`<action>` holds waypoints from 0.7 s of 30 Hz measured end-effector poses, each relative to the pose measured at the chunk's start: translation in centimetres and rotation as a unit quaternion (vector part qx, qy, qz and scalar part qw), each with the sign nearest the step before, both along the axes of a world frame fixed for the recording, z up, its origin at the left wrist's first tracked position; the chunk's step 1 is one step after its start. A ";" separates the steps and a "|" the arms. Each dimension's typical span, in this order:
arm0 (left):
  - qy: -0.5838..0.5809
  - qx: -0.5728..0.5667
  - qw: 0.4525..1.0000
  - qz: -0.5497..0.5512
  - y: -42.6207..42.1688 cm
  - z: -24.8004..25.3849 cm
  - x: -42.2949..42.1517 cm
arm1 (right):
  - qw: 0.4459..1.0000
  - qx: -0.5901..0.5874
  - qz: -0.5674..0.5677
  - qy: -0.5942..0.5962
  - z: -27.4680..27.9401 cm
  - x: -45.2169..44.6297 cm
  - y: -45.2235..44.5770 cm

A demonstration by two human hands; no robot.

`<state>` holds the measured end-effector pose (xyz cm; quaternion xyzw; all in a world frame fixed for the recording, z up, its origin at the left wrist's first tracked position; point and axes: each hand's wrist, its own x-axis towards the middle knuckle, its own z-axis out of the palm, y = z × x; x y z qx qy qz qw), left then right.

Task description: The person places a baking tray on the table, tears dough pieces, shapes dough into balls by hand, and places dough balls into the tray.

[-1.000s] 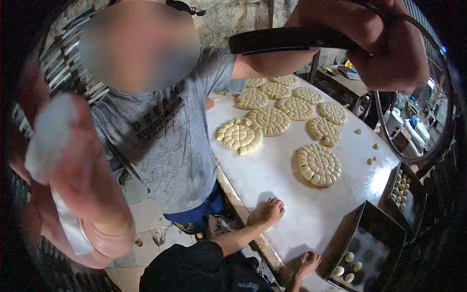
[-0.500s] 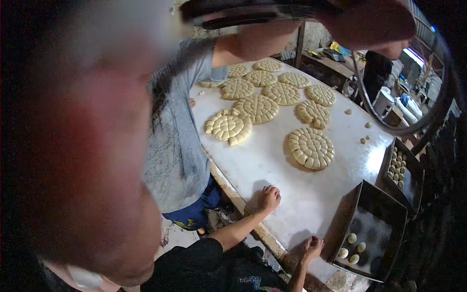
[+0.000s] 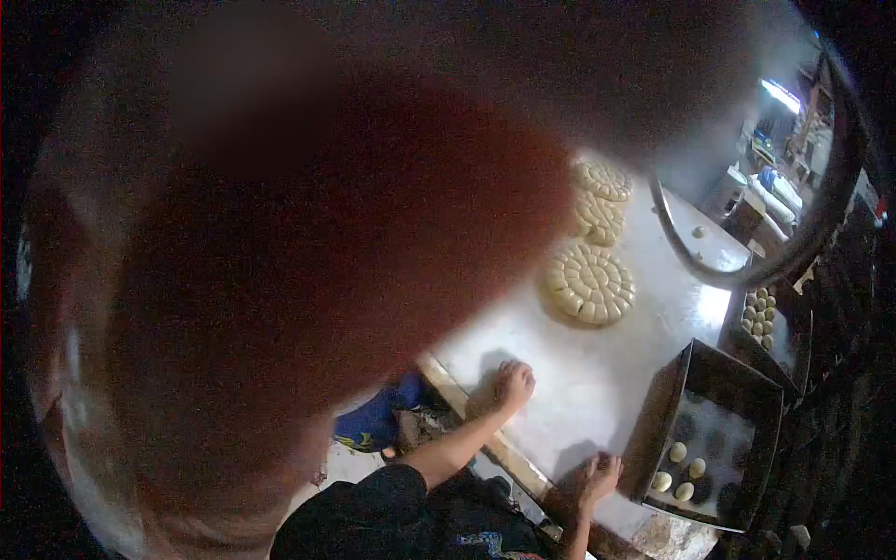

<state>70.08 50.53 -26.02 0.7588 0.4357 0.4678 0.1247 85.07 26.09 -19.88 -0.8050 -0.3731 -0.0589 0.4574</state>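
Note:
My left hand rests on the pale table with its fingers curled in and nothing visible in them. Nearer the table's edge lies my right hand, also curled and seemingly empty, just left of a dark tray. Several round dough pieces sit in that tray. Beyond my left hand is a large scored dough disc, with more scored dough behind it. Another person's hand, blurred and very close to the lens, covers much of the left and top.
A second tray with small dough balls stands at the right. A curved dark rim crosses the upper right. Part of the other person's blue clothing shows beside the table.
The other person's hand has come closer to the lens, now hiding their upper body and most dough discs. The view has shifted slightly. My hands have stayed resting on the table.

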 end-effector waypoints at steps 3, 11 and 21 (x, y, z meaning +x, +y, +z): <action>-0.005 -0.012 1.000 0.002 -0.7 2.9 -0.1 | 0.998 -0.033 -0.010 -0.060 -1.5 0.7 0.1; 0.026 -0.043 0.999 0.011 -0.7 1.9 -0.3 | 0.999 -0.031 -0.007 -0.006 -1.9 0.6 -0.1; 0.004 -0.029 0.999 0.014 -1.1 2.4 -0.2 | 0.996 0.004 -0.019 -0.082 -3.6 1.0 -0.6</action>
